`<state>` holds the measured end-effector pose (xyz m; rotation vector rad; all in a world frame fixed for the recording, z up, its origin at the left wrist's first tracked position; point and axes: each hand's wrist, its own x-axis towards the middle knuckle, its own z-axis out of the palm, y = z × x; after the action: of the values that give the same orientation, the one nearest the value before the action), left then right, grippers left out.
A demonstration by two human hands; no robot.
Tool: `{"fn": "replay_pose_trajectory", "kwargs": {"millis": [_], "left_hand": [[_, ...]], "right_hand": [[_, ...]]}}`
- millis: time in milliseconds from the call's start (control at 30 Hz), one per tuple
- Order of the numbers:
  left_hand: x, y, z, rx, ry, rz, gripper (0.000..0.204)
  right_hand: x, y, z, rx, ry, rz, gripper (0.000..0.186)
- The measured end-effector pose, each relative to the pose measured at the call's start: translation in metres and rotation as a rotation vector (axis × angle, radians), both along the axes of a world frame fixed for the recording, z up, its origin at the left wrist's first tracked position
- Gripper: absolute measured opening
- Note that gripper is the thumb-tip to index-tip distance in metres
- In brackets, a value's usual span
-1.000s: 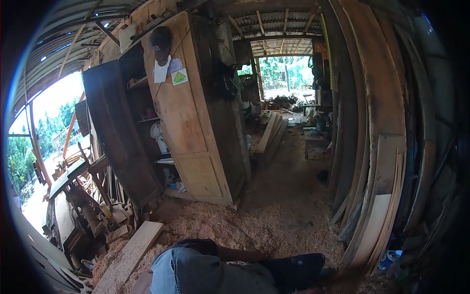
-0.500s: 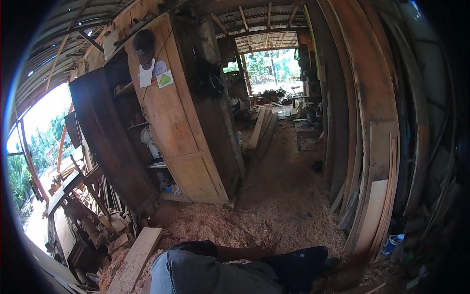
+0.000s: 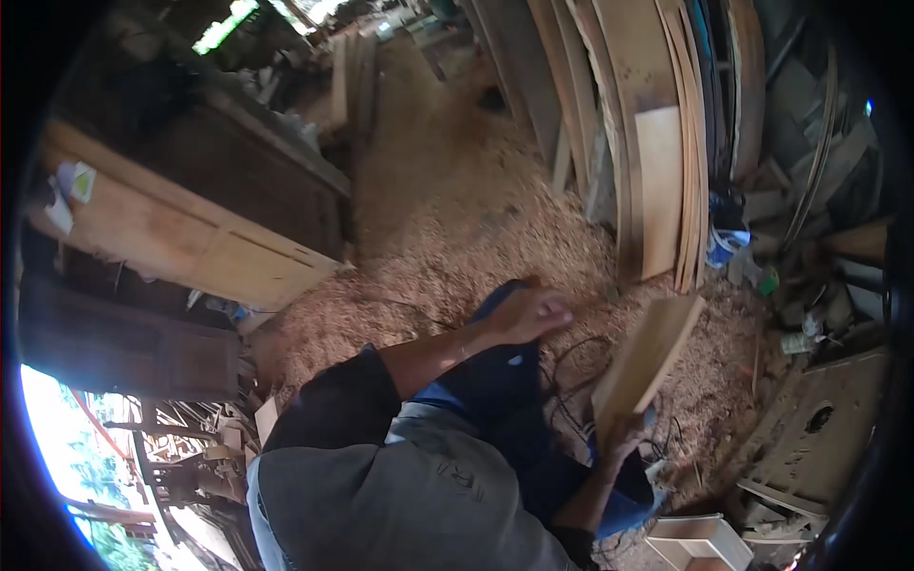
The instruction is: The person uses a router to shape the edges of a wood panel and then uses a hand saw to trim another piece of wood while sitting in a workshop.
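My left hand [image 3: 531,317] is held over my leg in dark blue trousers [image 3: 495,371], above the shavings. Its fingers are curled in, and nothing shows in them. Lower right, my right hand [image 3: 624,436] grips the near end of a pale wooden board [image 3: 649,357]. That board slants up and away to the right, its far end over the shavings. Dark cords [image 3: 568,381] lie on the floor between my left hand and the board.
Wood shavings [image 3: 428,257] cover the floor. Tall planks [image 3: 657,181] lean at the upper right, with a blue and white packet [image 3: 726,246] by their foot. A wooden cabinet [image 3: 190,228] stands left. An open wooden box [image 3: 700,541] and a flat panel [image 3: 819,419] are lower right.
The view has swung down and to the right. My left hand, and my right hand with the wooden board, now show plainly; the leaning planks and cabinet have shifted left in the picture.
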<state>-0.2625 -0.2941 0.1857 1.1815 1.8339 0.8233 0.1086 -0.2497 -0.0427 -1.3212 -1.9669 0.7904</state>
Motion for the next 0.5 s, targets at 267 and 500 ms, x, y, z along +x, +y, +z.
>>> {"fn": "replay_pose_trajectory", "kwargs": {"millis": [267,500], "left_hand": [[0.008,0.112,-0.036,-0.317,-0.443,0.189,0.105],[-0.072,0.009,-0.018,-0.050,-0.430,0.928,0.043]], "right_hand": [[-0.164,0.058,0.134,-0.233,-0.116,0.325,0.040],[-0.304,0.110,0.280,-0.172,-0.366,1.221,0.058]]}}
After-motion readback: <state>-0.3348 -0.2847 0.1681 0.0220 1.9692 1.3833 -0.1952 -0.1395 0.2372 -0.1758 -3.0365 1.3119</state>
